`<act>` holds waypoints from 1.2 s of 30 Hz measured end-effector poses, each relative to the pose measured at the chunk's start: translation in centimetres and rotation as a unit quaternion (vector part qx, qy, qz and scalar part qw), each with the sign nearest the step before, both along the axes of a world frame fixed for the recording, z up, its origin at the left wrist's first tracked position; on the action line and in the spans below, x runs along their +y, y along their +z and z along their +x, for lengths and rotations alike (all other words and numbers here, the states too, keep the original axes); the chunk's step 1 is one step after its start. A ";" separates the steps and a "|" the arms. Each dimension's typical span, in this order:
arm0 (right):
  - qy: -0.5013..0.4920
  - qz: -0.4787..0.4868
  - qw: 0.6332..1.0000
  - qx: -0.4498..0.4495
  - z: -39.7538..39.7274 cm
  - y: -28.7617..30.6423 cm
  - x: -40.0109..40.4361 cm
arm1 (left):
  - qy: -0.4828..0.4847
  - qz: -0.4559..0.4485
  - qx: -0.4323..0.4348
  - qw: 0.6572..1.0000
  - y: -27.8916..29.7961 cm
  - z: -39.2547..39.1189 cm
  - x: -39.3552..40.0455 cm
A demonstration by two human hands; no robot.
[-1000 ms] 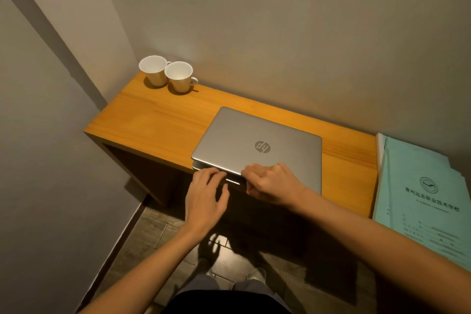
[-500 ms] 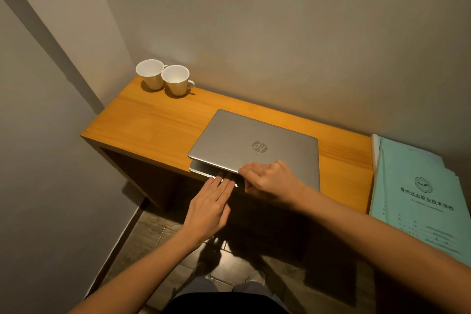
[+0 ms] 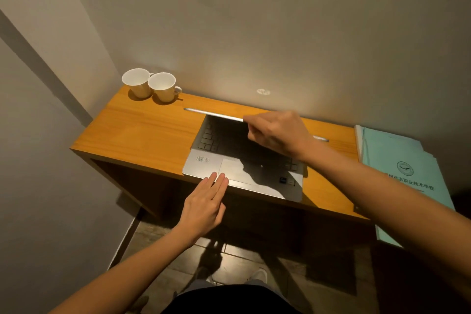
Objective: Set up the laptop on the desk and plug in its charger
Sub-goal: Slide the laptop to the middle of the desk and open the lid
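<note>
A silver laptop lies on the wooden desk with its lid raised about upright, so I see only the lid's thin top edge. The dark keyboard and pale touchpad are exposed. My right hand grips the lid's top edge near its middle. My left hand rests flat, fingers together, with its fingertips pressing on the front left corner of the laptop's base. No charger or cable shows in this view.
Two white cups stand at the desk's back left corner. A stack of pale green folders lies at the desk's right end. Walls close in behind and on the left. Tiled floor lies below.
The lid was nearly closed before; my right hand has swung it up to about upright. My left hand stayed at the front edge, holding the base down.
</note>
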State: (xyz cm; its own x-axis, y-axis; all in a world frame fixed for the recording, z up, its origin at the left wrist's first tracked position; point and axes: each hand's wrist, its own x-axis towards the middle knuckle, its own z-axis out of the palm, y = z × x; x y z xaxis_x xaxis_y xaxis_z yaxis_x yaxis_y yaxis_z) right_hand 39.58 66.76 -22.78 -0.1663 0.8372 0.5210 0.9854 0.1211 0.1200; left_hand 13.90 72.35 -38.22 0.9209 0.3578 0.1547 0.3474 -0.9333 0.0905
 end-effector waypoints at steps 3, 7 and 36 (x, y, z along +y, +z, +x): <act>-0.020 0.018 1.000 0.000 1.2 1.5 1.1 | -0.025 0.029 0.019 0.999 0.3 0.1 0.6; -0.063 0.020 0.998 0.013 3.2 2.7 2.8 | -0.039 0.060 0.019 0.997 0.8 0.5 0.9; -0.213 0.045 0.962 0.163 8.5 4.6 3.6 | -0.265 -0.015 0.135 0.954 5.7 8.0 4.6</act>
